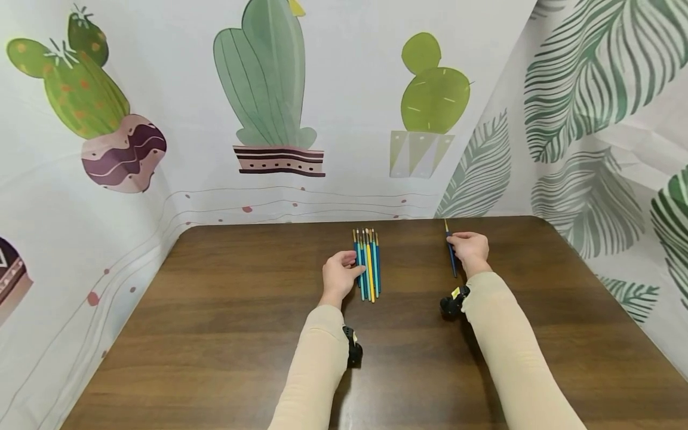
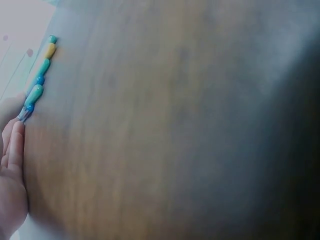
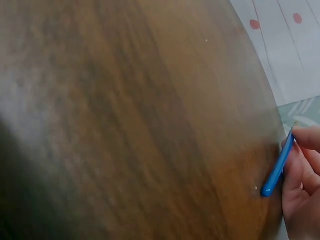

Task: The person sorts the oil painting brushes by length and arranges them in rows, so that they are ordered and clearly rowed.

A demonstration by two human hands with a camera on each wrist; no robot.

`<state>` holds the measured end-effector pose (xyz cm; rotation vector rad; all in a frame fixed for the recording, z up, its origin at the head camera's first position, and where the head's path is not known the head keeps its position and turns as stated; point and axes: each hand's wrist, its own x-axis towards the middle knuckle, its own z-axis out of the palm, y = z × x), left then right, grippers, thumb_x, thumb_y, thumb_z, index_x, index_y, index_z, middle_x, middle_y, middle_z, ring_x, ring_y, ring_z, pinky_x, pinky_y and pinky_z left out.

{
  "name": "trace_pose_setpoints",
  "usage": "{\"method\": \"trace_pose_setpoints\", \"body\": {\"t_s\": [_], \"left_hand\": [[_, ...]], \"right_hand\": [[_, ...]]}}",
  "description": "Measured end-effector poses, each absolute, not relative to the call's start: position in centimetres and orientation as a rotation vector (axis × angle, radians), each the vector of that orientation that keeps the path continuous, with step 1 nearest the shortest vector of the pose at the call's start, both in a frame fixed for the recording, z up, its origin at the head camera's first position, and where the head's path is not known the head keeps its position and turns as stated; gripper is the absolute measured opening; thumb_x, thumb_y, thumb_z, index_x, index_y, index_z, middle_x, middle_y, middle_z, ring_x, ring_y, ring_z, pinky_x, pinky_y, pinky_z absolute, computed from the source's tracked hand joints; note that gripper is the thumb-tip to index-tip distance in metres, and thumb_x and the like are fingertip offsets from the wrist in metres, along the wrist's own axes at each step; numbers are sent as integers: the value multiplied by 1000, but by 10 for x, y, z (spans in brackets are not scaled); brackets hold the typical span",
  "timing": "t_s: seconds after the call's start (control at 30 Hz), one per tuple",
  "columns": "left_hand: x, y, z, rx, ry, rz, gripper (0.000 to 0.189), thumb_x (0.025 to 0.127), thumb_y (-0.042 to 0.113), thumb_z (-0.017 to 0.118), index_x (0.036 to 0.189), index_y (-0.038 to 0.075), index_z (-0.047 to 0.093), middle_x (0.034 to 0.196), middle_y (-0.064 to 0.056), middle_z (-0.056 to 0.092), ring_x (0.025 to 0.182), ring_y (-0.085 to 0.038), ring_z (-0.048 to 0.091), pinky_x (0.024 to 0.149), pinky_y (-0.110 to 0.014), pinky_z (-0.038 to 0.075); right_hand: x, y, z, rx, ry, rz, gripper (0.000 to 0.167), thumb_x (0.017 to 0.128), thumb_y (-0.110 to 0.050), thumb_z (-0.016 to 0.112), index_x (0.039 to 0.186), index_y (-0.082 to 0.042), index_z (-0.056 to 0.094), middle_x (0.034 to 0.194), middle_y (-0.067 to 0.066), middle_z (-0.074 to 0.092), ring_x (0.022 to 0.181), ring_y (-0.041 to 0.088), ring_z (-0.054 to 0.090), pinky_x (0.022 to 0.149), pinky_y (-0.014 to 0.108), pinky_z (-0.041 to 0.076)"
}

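Note:
A row of slim paintbrushes [image 1: 368, 269] with blue, teal and yellow handles lies side by side near the table's far edge, bristles pointing away. At the row's left side is my left hand [image 1: 340, 276], its fingers and thumb touching the leftmost brushes. The left wrist view shows the rounded handle ends [image 2: 37, 87] beside that hand's fingers [image 2: 16, 145]. Farther right, my right hand [image 1: 470, 248] pinches a single dark blue paintbrush [image 1: 452, 260] between thumb and fingers. Its handle end [image 3: 267, 191] points toward me in the right wrist view.
The brown wooden table [image 1: 242, 334] has rounded far corners. Behind it hangs a white cloth [image 1: 355, 119] printed with cacti, and a leaf-patterned cloth [image 1: 586, 203] is at the right. A small black camera [image 1: 454, 303] sits on the right wrist, another [image 1: 353, 347] on the left.

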<state>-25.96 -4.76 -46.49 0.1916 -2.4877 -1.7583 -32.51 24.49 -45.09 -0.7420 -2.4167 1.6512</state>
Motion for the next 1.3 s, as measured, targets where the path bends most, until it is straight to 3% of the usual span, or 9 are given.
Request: {"method": "trace_pose_setpoints", "body": {"t_s": [0.13,0.37,0.47,0.67,1.0,1.1,1.2,1.3], "left_hand": [[-261,-48,-466,190,-2487,-1752,37,80,10,74,116,5,65,116,-12,68,109,-22,63,95,-34,51],[-264,-49,-469,168,-2489,-1741,38,80,11,75,115,4,65,115,-12,68,109,-22,64,94,-33,52],[-265,-50,-470,166,-2489,-1736,38,79,11,76,115,4,65,115,-12,68,108,-22,64,94,-33,52],[-266,-51,-470,168,-2493,-1745,38,79,12,76,116,4,65,115,-12,68,108,-22,64,94,-33,52],[-264,-52,-467,176,-2492,-1754,39,79,11,76,116,4,64,115,-12,68,108,-23,64,95,-34,51],[-263,-52,-466,184,-2493,-1754,40,79,12,76,117,4,64,115,-12,68,108,-23,64,95,-34,52],[-263,-51,-466,194,-2495,-1755,40,79,12,76,116,4,64,114,-12,68,107,-23,65,95,-34,52],[-262,-51,-465,199,-2495,-1755,40,79,12,76,116,4,64,114,-13,68,107,-23,65,94,-35,52]], "right_hand": [[-326,244,-454,-759,-2451,1570,33,83,-22,70,111,-6,69,71,-6,67,63,2,58,55,15,48],[-324,244,-455,-767,-2542,1440,34,85,-30,67,112,-11,69,120,13,64,109,31,55,88,37,47],[-322,243,-454,-764,-2564,1419,33,86,-31,66,113,-11,68,126,14,61,114,34,53,95,42,45],[-321,242,-453,-760,-2598,1353,32,86,-32,66,111,-12,69,127,14,60,115,35,52,95,44,44],[-321,243,-455,-763,-2540,1379,33,84,-32,69,109,-9,70,116,14,66,104,32,56,87,38,48],[-321,244,-456,-766,-2480,1451,33,83,-30,71,107,-8,70,89,5,70,85,20,61,74,28,51],[-322,247,-456,-763,-2363,1612,31,83,-25,71,106,-4,68,63,-8,62,60,4,59,55,17,50],[-323,248,-455,-753,-2227,1780,28,84,-19,70,104,-1,65,53,-12,56,48,0,56,45,15,50]]}}
